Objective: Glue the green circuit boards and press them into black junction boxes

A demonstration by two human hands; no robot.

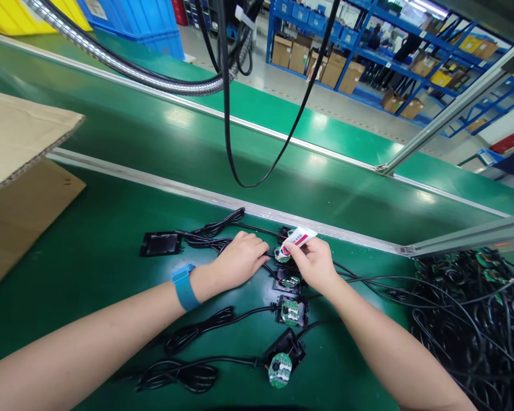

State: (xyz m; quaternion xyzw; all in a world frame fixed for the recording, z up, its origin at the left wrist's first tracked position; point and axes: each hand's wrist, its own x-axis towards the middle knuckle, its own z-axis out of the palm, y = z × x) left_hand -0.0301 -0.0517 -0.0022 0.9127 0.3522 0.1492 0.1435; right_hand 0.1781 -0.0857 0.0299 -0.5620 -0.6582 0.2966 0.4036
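My right hand [317, 264] pinches a white tube [302, 235] with red and blue print. The tube slants down, its lower end over a round green circuit board [281, 255] in a column of several boards. My left hand [243, 260], with a blue wristband, is closed at the black cable [267, 254] just left of that board; its fingertips are partly hidden. Nearer me, more boards lie on or beside black plastic housings, including a board [290, 312] and a tilted one [280, 370] beside its housing [286, 347]. Bundled black cables [199, 331] run off to their left.
An empty-looking black housing [161, 244] lies at left on the green bench [111, 279]. A cardboard box [21, 211] stands at far left, and a heap of black cables and boards [471, 308] at right. A black cable loop [248, 185] hangs overhead. A metal rail [163, 185] crosses behind.
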